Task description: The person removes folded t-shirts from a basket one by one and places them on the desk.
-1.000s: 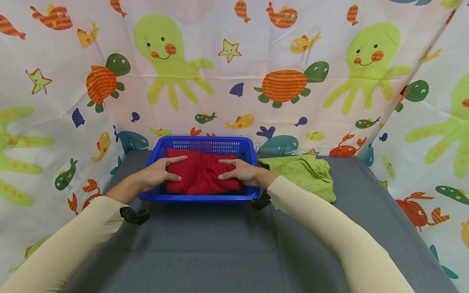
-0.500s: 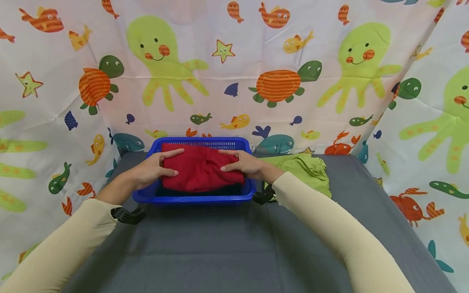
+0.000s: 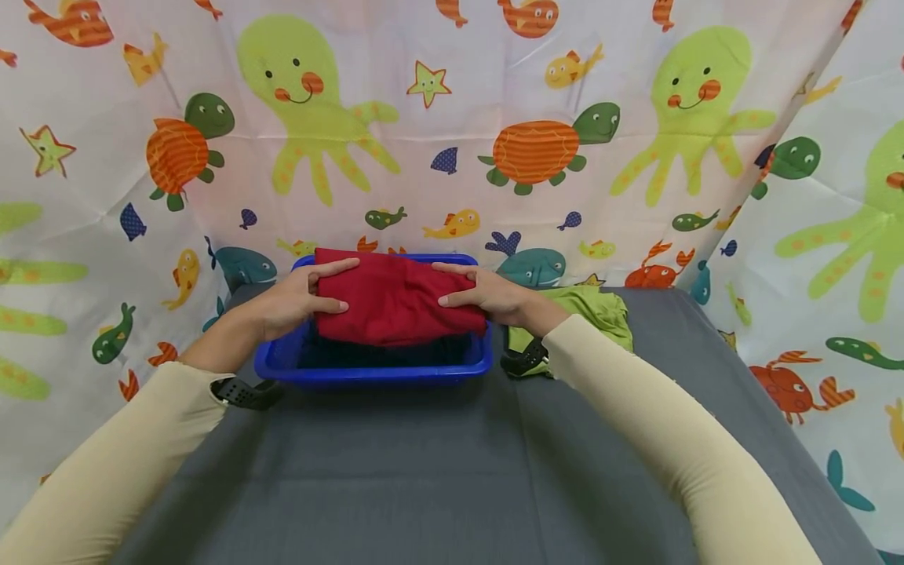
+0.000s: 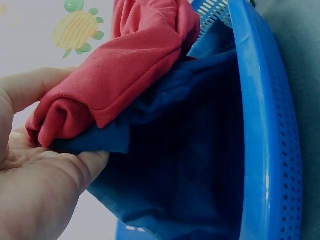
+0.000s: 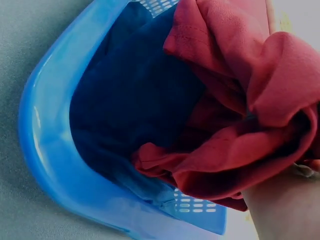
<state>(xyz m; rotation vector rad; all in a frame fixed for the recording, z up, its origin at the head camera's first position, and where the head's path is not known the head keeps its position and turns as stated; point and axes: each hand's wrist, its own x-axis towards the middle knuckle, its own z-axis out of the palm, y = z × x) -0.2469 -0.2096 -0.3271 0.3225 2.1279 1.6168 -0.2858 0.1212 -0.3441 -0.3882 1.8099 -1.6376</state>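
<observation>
A folded red garment (image 3: 395,302) hangs over the blue plastic basket (image 3: 367,375), held from both ends. My left hand (image 3: 286,308) grips its left end, thumb in front. My right hand (image 3: 497,298) holds the other end the same way. Inside the basket lies dark blue cloth (image 3: 381,355). In the left wrist view, an edge of the dark blue cloth (image 4: 175,165) touches the left hand's (image 4: 45,190) thumb; whether it is gripped too, I cannot tell. The right wrist view shows loose folds of the red garment (image 5: 225,155), with the right hand's fingers mostly hidden.
A crumpled lime-green cloth (image 3: 600,314) lies on the grey-covered table (image 3: 395,463) just right of the basket, partly behind the right forearm. A printed sea-animal curtain (image 3: 438,180) stands close behind the basket and along both sides.
Both hands have raised the red garment from inside the basket to above its rim. More of the dark blue cloth beneath shows now. The head view has shifted slightly.
</observation>
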